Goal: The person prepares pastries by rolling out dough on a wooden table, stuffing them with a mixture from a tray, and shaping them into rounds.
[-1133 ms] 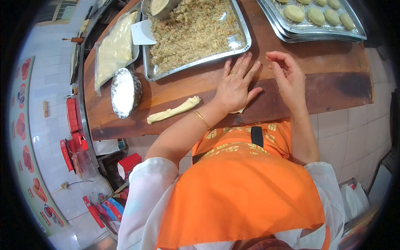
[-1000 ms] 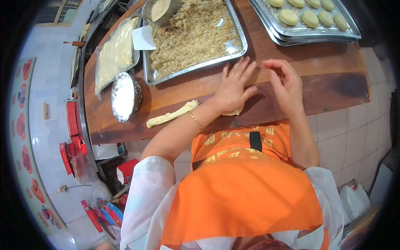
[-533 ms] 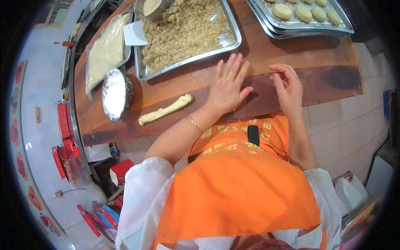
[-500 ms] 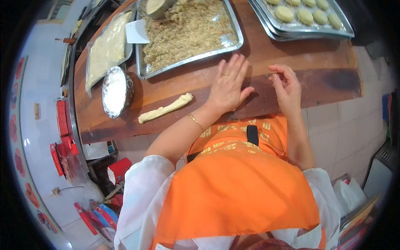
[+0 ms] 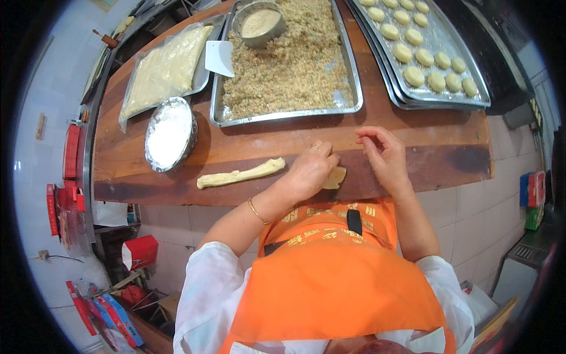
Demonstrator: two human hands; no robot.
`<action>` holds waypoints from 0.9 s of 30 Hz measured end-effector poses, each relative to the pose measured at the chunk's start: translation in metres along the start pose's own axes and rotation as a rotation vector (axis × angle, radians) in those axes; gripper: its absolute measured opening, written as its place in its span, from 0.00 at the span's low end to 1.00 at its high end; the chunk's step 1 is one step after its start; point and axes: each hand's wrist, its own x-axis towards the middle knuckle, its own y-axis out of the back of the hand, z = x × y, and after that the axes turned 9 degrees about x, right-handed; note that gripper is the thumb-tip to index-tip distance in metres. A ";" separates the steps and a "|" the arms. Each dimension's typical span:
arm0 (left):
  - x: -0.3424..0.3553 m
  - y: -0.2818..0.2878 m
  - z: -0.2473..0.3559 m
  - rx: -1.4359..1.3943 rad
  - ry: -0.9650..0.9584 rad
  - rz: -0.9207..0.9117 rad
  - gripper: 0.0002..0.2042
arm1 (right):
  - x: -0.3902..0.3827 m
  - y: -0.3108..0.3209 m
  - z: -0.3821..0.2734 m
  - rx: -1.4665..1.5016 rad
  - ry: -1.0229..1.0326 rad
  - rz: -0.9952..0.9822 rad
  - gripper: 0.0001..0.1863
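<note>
At the near edge of the wooden table (image 5: 448, 162), a small pale disc of dough (image 5: 335, 177) lies flat under the left hand (image 5: 309, 172), whose fingers are curled together and pressing on it. It looks soft, smooth and thin. The right hand (image 5: 382, 154) hovers just beside, fingertips pinched together, holding nothing I can make out. A dough rope (image 5: 240, 174) waits uncut to the left, so plenty seems left, though the far tray (image 5: 466, 65) already holds rows of shaped rounds (image 5: 414, 75). Crumbly filling (image 5: 289, 62) fills the middle tray.
</note>
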 end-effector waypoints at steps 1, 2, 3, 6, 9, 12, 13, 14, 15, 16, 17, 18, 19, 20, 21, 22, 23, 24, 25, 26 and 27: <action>-0.001 0.003 0.000 -0.055 0.000 0.026 0.13 | 0.012 -0.005 -0.002 -0.052 0.136 -0.039 0.08; -0.001 0.008 -0.001 -0.110 -0.001 0.049 0.12 | 0.026 -0.011 -0.006 -0.124 0.152 -0.066 0.08; -0.001 0.014 -0.004 -0.236 0.086 -0.037 0.10 | 0.041 -0.016 -0.010 -0.196 0.167 -0.091 0.08; -0.012 -0.004 -0.023 -1.123 0.452 0.022 0.08 | 0.093 -0.028 0.002 -0.408 0.254 -0.221 0.16; -0.016 0.009 -0.019 -1.934 0.278 0.109 0.15 | 0.138 -0.048 0.015 -0.691 0.242 -0.342 0.29; -0.025 0.016 -0.017 -2.160 0.224 0.179 0.21 | 0.169 -0.085 0.022 -0.946 0.254 -0.434 0.40; -0.028 0.016 -0.018 -2.151 0.257 0.197 0.21 | 0.176 -0.096 0.018 -1.010 0.214 -0.506 0.42; -0.031 0.016 -0.020 -2.143 0.290 0.213 0.22 | 0.182 -0.106 0.016 -1.075 0.174 -0.576 0.43; -0.034 0.010 -0.024 -2.150 0.286 0.226 0.23 | 0.185 -0.112 0.029 -1.162 0.369 -0.559 0.39; -0.039 0.010 -0.025 -2.151 0.303 0.231 0.23 | 0.188 -0.118 0.031 -1.174 0.352 -0.611 0.37; -0.044 0.010 -0.026 -2.153 0.320 0.234 0.23 | 0.190 -0.123 0.033 -1.187 0.333 -0.662 0.34; -0.046 0.010 -0.028 -2.155 0.335 0.234 0.23 | 0.192 -0.127 0.035 -1.201 0.312 -0.710 0.32; -0.049 0.011 -0.030 -2.161 0.349 0.249 0.23 | 0.189 -0.128 0.041 -1.164 0.435 -0.653 0.24; -0.051 0.012 -0.031 -2.169 0.362 0.263 0.23 | 0.190 -0.129 0.047 -1.155 0.443 -0.656 0.22; -0.053 0.012 -0.031 -2.176 0.375 0.274 0.23 | 0.191 -0.130 0.053 -1.146 0.448 -0.659 0.21; -0.053 0.013 -0.032 -2.182 0.376 0.280 0.23 | 0.194 -0.129 0.057 -1.145 0.457 -0.653 0.19; -0.053 0.013 -0.033 -2.188 0.363 0.282 0.23 | 0.196 -0.128 0.061 -1.145 0.470 -0.640 0.18; -0.053 0.013 -0.033 -2.194 0.352 0.283 0.22 | 0.198 -0.128 0.065 -1.145 0.483 -0.627 0.16; -0.052 0.014 -0.034 -2.195 0.339 0.285 0.22 | 0.200 -0.127 0.068 -1.143 0.499 -0.611 0.14; -0.052 0.015 -0.035 -2.192 0.346 0.290 0.22 | 0.203 -0.125 0.070 -1.108 0.468 -0.602 0.14; -0.052 0.016 -0.034 -2.190 0.353 0.293 0.22 | 0.204 -0.122 0.073 -1.073 0.437 -0.593 0.13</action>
